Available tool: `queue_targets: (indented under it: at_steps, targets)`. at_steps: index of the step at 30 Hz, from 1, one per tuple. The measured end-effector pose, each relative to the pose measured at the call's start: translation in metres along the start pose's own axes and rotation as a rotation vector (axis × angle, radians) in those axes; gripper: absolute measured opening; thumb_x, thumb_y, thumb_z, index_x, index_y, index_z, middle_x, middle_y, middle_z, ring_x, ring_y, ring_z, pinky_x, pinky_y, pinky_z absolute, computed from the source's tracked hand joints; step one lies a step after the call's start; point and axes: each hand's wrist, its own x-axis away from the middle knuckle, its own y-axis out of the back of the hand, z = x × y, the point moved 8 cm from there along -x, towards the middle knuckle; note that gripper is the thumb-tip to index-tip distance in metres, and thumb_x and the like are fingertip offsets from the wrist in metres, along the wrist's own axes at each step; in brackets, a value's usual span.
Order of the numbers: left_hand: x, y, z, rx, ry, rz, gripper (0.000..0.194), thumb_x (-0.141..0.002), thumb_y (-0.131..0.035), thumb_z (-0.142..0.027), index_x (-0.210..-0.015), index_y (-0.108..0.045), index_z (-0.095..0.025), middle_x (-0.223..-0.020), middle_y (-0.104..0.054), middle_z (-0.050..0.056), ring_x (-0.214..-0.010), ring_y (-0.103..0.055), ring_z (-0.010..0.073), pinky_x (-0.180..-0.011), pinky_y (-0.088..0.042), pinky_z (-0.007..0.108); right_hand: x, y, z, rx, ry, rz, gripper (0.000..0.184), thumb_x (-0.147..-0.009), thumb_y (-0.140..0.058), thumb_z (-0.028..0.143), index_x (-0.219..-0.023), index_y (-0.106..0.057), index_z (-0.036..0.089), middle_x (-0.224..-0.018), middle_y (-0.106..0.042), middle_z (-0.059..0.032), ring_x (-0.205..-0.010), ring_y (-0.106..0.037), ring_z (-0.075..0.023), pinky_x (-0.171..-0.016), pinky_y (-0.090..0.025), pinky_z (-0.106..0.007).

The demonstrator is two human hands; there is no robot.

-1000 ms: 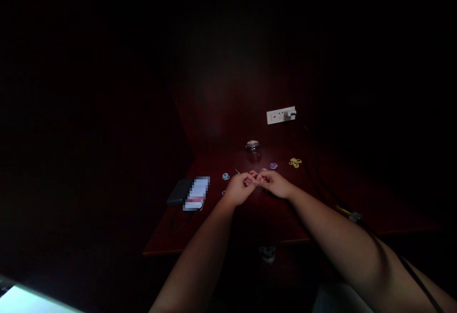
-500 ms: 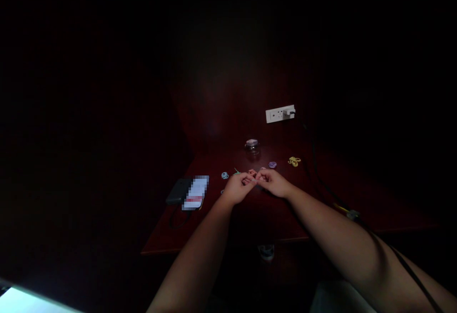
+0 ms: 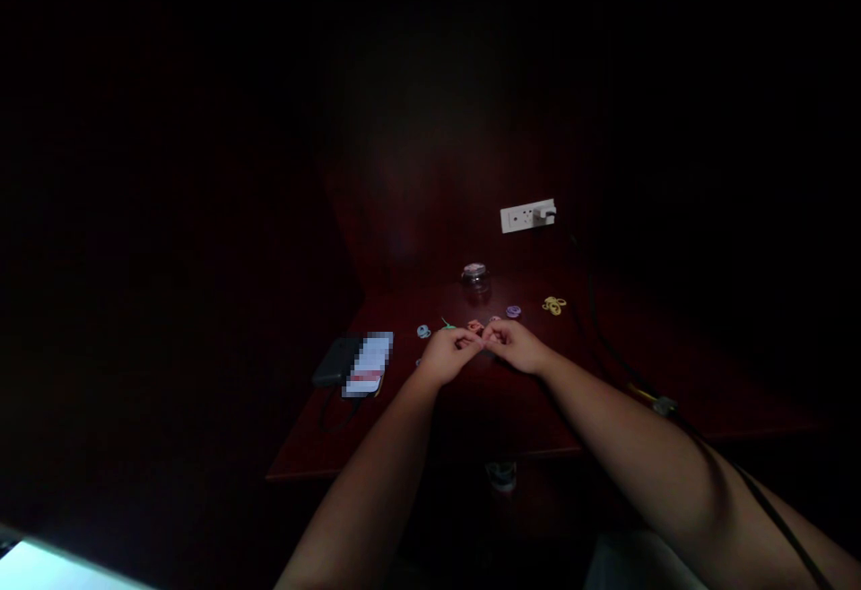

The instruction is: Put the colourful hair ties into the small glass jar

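Over the middle of a dark red table point(image 3: 484, 411), my left hand point(image 3: 449, 354) and my right hand point(image 3: 517, 345) meet fingertip to fingertip. Both are closed in a pinch on something tiny that I cannot make out in the dim light. Small coloured rings lie just beyond the fingers: a blue one point(image 3: 423, 332), an orange one point(image 3: 475, 325), a purple one point(image 3: 514, 311) and a heap of yellow ones point(image 3: 554, 305). A thin green piece point(image 3: 447, 324) lies by the left hand.
A small glass jar point(image 3: 475, 276) stands at the back of the table. A white wall socket with a plug point(image 3: 528, 214) sits above it, its cable point(image 3: 605, 348) running down the right side. A dark flat device point(image 3: 334, 361) and a blurred card point(image 3: 369, 364) lie at the left.
Both hands have stayed pinched together at the same spot, with only slight finger movement. The view has shifted a little.
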Motion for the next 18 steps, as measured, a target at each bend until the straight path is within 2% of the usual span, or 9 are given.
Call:
queue_targets:
  at_steps: [6,12,18]
  targets:
    - [0.000,0.003,0.000,-0.073,-0.008,-0.035,0.025,-0.077,-0.061,-0.036,-0.085,-0.073,-0.015,-0.068,-0.064,0.002,-0.061,-0.052,0.0118,-0.057,-0.039,0.022,0.000,0.002,0.000,-0.023,-0.020,-0.014,0.044,-0.070,-0.063,0.059,-0.070,-0.055,0.016,-0.050,-0.041,0.0066,-0.046,-0.035,-0.0075,-0.047,-0.025,-0.022]
    - [0.000,0.006,-0.006,-0.095,-0.033,-0.091,0.019,-0.077,-0.061,-0.030,-0.083,-0.071,-0.016,-0.072,-0.065,0.002,-0.064,-0.054,0.0120,-0.060,-0.041,0.022,0.000,0.005,0.001,-0.045,-0.041,-0.046,0.042,-0.068,-0.065,0.057,-0.071,-0.055,0.016,-0.050,-0.041,0.0069,-0.045,-0.036,-0.0074,-0.045,-0.025,-0.021]
    - [0.000,0.011,-0.001,-0.075,-0.048,-0.152,0.013,-0.075,-0.062,-0.025,-0.082,-0.068,-0.016,-0.075,-0.066,0.003,-0.067,-0.057,0.0119,-0.065,-0.044,0.022,-0.001,0.004,-0.001,-0.059,-0.073,-0.022,0.042,-0.067,-0.066,0.057,-0.069,-0.055,0.016,-0.050,-0.041,0.0071,-0.044,-0.036,-0.0069,-0.044,-0.026,-0.021]
